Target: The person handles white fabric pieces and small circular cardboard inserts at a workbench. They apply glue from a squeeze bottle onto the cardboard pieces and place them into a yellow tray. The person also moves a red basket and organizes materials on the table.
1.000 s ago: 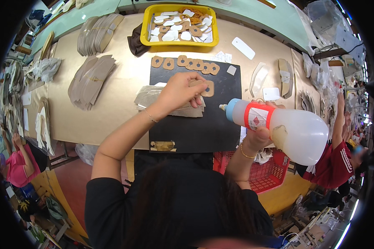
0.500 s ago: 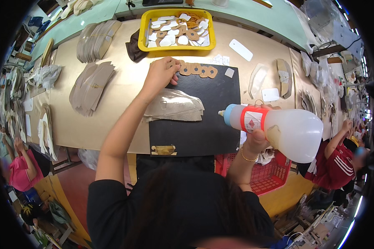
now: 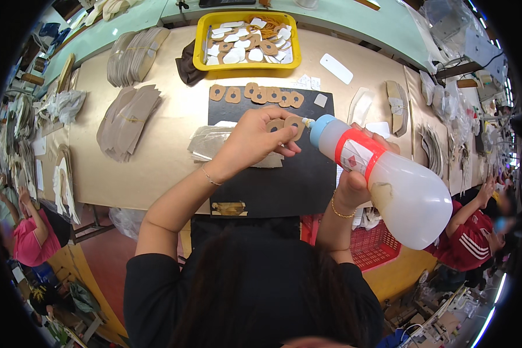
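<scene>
Two small tan ring-shaped pieces with a dark centre are pinched in my left hand above the black mat. My right hand grips a translucent squeeze bottle with a red band and pale blue cap, tilted on its side. Its narrow nozzle tip meets the edge of the held pieces; whether liquid comes out cannot be seen. Several more tan pieces lie in a row along the mat's far edge. Partly behind my left hand lies a stack of shiny beige sheets.
A yellow tray of white and tan cut pieces stands at the back. Stacks of curved beige panels lie to the left. White card pieces are on the right. A red basket sits below the table edge; co-workers are at both sides.
My left hand has come from the row toward me and right, now holding tan pieces. The bottle has tilted, its nozzle meeting them. The beige sheets have shifted left.
</scene>
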Demonstrator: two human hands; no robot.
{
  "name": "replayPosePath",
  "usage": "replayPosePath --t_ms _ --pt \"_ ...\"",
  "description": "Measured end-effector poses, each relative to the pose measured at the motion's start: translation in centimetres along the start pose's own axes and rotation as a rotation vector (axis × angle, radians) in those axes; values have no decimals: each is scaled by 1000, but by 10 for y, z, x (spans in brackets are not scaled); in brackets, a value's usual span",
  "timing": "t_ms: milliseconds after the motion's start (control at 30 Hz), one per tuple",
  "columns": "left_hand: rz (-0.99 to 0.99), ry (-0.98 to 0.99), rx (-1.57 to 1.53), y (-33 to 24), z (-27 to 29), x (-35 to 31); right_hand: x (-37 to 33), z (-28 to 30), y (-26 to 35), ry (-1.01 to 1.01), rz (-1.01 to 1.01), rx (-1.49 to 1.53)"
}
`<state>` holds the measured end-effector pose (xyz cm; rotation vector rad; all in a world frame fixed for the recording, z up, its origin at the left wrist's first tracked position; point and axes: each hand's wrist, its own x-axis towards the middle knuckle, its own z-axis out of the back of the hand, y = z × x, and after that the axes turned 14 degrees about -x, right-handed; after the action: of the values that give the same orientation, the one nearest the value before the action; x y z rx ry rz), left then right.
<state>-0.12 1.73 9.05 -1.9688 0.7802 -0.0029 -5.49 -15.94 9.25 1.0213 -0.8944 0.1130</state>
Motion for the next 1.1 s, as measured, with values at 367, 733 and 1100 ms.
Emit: replayPosePath --t_ms 367,733,1100 --pt "5 48 -12 -1 -7 -7 -2 -1 -3 -5 42 -71" --pt "-38 -10 55 -4 0 -5 -10 15 -3 38 15 31" --pt "-111 -46 135 -6 -5 -7 -11 8 -10 66 85 127"
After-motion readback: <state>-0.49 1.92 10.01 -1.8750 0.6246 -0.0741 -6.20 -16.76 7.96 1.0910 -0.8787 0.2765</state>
